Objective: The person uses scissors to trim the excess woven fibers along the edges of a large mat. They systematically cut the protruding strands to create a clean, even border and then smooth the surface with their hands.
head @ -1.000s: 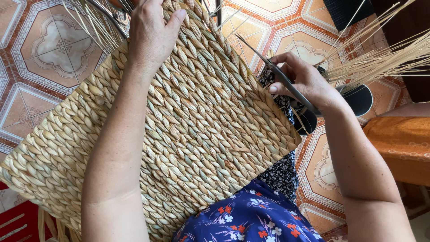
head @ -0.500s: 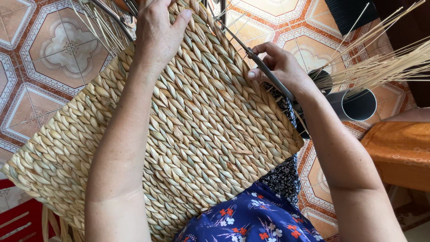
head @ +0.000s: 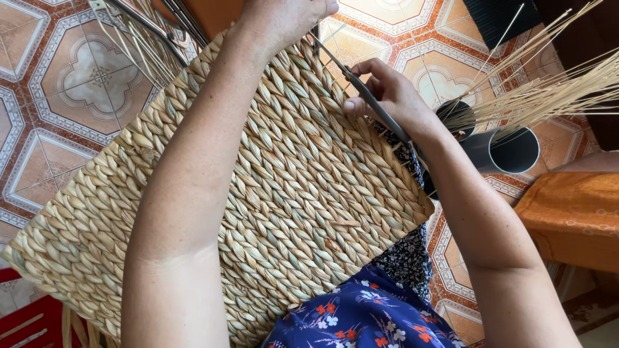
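A large woven straw mat (head: pixel 303 193) of braided pale fibre lies tilted across my lap. My left hand (head: pixel 280 19) presses on its far top edge, fingers curled over the rim, with the forearm lying along the weave. My right hand (head: pixel 387 96) sits at the mat's right edge and grips a pair of long metal scissors (head: pixel 358 87), whose blades point up and left along the edge. Loose straw ends (head: pixel 138 48) stick out past the mat's upper left side.
Patterned floor tiles (head: pixel 71 71) lie below. Two dark grey tubes (head: pixel 509 151) at the right hold a spray of thin pale reeds (head: pixel 548 90). An orange cushion (head: pixel 574 216) lies at the right edge, a red crate (head: pixel 26 322) at the bottom left. Blue flowered cloth (head: pixel 361 316) covers my lap.
The mat and both hands have shifted up in the view. My right hand has slid with the scissors further up and left along the mat's right edge.
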